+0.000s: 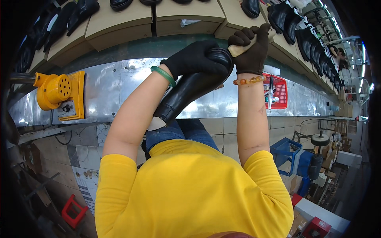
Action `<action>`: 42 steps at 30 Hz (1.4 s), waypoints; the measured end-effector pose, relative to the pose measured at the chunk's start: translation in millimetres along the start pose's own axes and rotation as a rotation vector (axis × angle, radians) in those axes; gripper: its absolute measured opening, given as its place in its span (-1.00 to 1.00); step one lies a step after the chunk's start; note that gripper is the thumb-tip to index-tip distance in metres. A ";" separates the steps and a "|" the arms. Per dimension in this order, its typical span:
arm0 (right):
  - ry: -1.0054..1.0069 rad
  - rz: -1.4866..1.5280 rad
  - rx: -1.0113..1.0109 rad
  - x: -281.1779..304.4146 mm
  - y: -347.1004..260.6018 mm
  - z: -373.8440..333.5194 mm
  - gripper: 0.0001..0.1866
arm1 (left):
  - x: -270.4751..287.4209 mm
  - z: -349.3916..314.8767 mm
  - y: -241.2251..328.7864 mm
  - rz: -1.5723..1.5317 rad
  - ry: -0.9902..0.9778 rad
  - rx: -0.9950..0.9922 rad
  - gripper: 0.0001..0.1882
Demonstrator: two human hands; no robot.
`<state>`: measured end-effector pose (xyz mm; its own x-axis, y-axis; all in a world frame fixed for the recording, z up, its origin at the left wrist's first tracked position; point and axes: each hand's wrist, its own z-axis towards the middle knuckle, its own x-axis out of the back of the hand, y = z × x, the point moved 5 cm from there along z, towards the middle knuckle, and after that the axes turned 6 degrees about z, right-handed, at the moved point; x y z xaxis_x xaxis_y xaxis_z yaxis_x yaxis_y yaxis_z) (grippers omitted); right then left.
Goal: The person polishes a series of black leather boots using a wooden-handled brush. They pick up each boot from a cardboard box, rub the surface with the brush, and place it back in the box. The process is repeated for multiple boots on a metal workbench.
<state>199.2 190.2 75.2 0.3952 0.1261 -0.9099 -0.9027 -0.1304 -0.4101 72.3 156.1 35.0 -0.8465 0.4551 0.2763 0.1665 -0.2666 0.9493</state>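
Note:
My left hand (194, 59), in a black glove and with a green bangle at the wrist, is closed round the front part of a glossy black boot (184, 93). The boot lies aslant, its toe end up to the right and its shaft end down toward my lap, with something whitish showing at the shaft opening. In a dark brown glove, my right hand (252, 53) is closed on a pale tan block (238, 49). One end of the block is at the boot's toe end; whether they touch, I cannot tell.
A metal-topped bench (127, 75) runs across in front of me. On it stand a yellow machine (59, 95) at the left and a red basket (281, 93) with small items at the right. Black footwear (83, 14) lines tan boxes beyond. A red stool (74, 210) stands lower left.

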 end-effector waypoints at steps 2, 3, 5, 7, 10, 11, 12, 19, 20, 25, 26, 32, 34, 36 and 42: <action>0.031 -0.093 -0.017 -7.9 1.3 1.6 -0.62 | -2.1 2.2 -1.1 0.022 0.001 0.002 -0.45; 0.065 -0.148 -0.003 -10.5 2.5 1.0 -0.62 | -3.0 2.0 -0.7 0.009 -0.008 0.008 -0.45; 0.132 -0.256 0.024 -15.9 5.0 -2.3 -0.61 | -3.2 1.5 2.4 -0.015 -0.024 0.020 -0.44; 0.163 -0.298 0.048 -18.2 5.1 -3.5 -0.62 | -3.7 2.4 2.5 -0.007 -0.037 0.016 -0.42; 0.145 -0.415 0.074 -24.7 4.6 -6.5 -0.64 | -5.7 3.3 0.7 -0.006 -0.006 0.003 -0.44; 0.129 -0.464 0.082 -26.2 4.4 -7.0 -0.64 | -5.8 3.2 0.0 -0.009 0.012 -0.003 -0.45; 0.109 -0.483 0.076 -24.8 4.3 -6.4 -0.66 | -6.9 3.5 -0.6 0.001 -0.002 -0.001 -0.43; 0.009 -0.742 0.086 -34.4 7.2 -12.1 -0.78 | -14.0 4.5 -4.8 -0.037 -0.089 -0.024 -0.39; 0.002 -0.799 0.103 -37.0 7.8 -14.2 -0.78 | -14.9 3.8 -4.1 -0.059 -0.099 -0.038 -0.39; -0.004 -1.027 0.204 -50.9 13.2 -25.8 -0.81 | -17.5 2.0 -3.8 -0.045 -0.086 -0.074 -0.41; -0.010 -1.095 0.226 -52.3 12.8 -27.4 -0.82 | -19.1 2.2 -5.6 -0.061 -0.081 -0.095 -0.41; 0.074 -0.821 0.155 -43.9 4.2 -30.8 -0.81 | -22.6 2.4 -4.2 -0.006 -0.084 -0.051 -0.40; 0.152 -0.468 0.083 -24.2 -3.7 -23.8 -0.77 | -20.0 1.8 7.9 0.095 -0.101 -0.021 -0.39; 0.174 -0.200 -0.021 -6.4 -8.8 -18.1 -0.73 | -20.8 1.1 11.5 0.135 -0.108 0.002 -0.37; 0.231 -0.281 -0.070 -5.1 -6.7 -18.5 -0.77 | -28.9 3.3 9.0 0.111 -0.123 0.023 -0.35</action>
<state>206.4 172.2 81.4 0.6609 -0.0575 -0.7483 -0.7430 -0.1902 -0.6417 100.0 143.3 36.0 -0.7539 0.5251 0.3948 0.2682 -0.3027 0.9146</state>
